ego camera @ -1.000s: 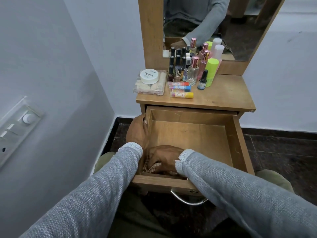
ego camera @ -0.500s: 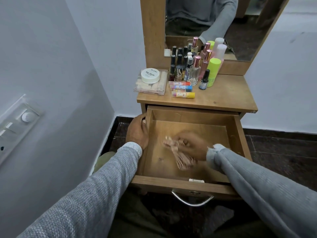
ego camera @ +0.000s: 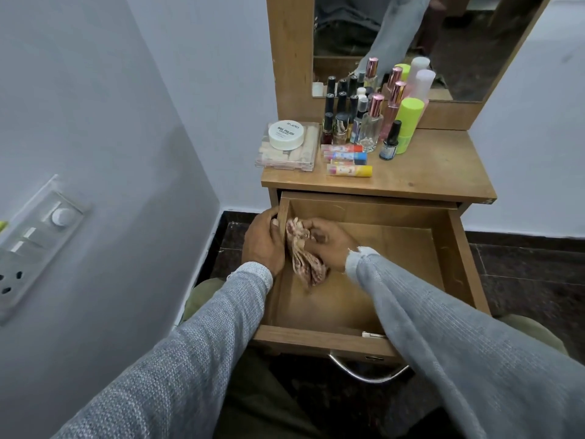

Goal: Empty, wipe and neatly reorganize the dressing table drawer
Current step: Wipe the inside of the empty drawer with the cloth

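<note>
Since half a second ago our right hand [ego camera: 326, 247] is carrying the cloth [ego camera: 304, 259] from the middle of the drawer [ego camera: 456, 264] over to its left wall, where our left hand [ego camera: 264, 240] is gripping the rim. Our right fingers are bunching the cloth, pressing it into the far-left corner; its long axis is running along that wall, toward us. We are judging the unwiped floor to lie rightward. Bottles [ego camera: 370, 128] are waiting on the tabletop [ego camera: 427, 172].
</note>
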`<control>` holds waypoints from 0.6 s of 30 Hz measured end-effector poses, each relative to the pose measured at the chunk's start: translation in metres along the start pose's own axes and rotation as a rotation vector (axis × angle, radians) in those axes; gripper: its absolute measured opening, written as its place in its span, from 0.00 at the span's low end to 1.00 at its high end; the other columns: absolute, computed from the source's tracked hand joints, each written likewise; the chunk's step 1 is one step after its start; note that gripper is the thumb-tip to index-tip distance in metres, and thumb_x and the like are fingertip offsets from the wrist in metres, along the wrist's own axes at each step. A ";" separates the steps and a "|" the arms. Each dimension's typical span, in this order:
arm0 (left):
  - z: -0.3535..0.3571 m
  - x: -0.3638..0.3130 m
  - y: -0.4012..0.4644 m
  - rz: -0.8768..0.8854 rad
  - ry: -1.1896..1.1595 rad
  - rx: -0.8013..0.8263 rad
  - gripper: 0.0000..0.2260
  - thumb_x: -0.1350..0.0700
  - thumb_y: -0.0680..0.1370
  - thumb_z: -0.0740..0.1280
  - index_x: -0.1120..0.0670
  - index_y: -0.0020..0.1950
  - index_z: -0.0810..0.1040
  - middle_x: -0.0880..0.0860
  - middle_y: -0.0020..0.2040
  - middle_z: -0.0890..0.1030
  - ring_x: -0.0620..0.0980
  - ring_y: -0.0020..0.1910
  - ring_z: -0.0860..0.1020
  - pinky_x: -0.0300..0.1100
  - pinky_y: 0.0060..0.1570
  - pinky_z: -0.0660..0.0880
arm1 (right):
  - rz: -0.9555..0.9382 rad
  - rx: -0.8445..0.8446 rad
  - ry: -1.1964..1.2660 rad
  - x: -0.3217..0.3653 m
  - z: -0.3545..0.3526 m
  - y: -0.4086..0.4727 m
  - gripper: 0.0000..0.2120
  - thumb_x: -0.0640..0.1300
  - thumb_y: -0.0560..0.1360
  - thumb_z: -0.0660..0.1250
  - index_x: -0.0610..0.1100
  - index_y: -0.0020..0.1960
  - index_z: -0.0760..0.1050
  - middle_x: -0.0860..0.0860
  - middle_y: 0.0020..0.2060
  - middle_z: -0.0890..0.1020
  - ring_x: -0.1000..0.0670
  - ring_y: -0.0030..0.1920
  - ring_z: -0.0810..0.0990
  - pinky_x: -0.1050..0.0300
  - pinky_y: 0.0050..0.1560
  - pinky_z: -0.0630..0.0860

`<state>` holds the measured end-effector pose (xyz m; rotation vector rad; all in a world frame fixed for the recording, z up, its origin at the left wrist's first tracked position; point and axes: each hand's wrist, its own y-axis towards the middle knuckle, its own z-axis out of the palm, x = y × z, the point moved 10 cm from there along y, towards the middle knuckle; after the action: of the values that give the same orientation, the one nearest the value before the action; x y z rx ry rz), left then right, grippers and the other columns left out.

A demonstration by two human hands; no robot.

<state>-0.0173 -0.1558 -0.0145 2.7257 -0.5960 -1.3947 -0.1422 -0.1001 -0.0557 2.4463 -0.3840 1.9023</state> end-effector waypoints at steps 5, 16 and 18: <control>0.000 0.001 -0.001 0.002 0.006 0.007 0.15 0.62 0.82 0.55 0.59 0.65 0.75 0.55 0.62 0.79 0.52 0.61 0.75 0.36 0.60 0.67 | -0.039 0.263 -0.044 -0.007 0.027 -0.030 0.10 0.33 0.75 0.68 0.38 0.56 0.76 0.44 0.54 0.82 0.49 0.56 0.81 0.52 0.63 0.75; 0.002 0.005 0.002 -0.007 -0.014 0.003 0.14 0.63 0.81 0.55 0.58 0.63 0.76 0.54 0.61 0.79 0.49 0.59 0.75 0.33 0.58 0.65 | -0.029 0.339 -0.117 -0.005 0.033 -0.042 0.13 0.32 0.73 0.70 0.39 0.57 0.78 0.47 0.52 0.83 0.52 0.53 0.81 0.54 0.60 0.76; 0.001 0.005 0.002 -0.010 -0.019 0.001 0.14 0.63 0.82 0.55 0.57 0.63 0.76 0.53 0.60 0.78 0.46 0.57 0.74 0.31 0.57 0.64 | -0.045 0.475 -0.155 -0.005 0.046 -0.054 0.14 0.31 0.73 0.69 0.39 0.58 0.79 0.51 0.49 0.83 0.59 0.48 0.82 0.61 0.56 0.77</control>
<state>-0.0160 -0.1589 -0.0193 2.7228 -0.5844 -1.4241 -0.0883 -0.0548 -0.0648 2.8671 0.1453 1.9756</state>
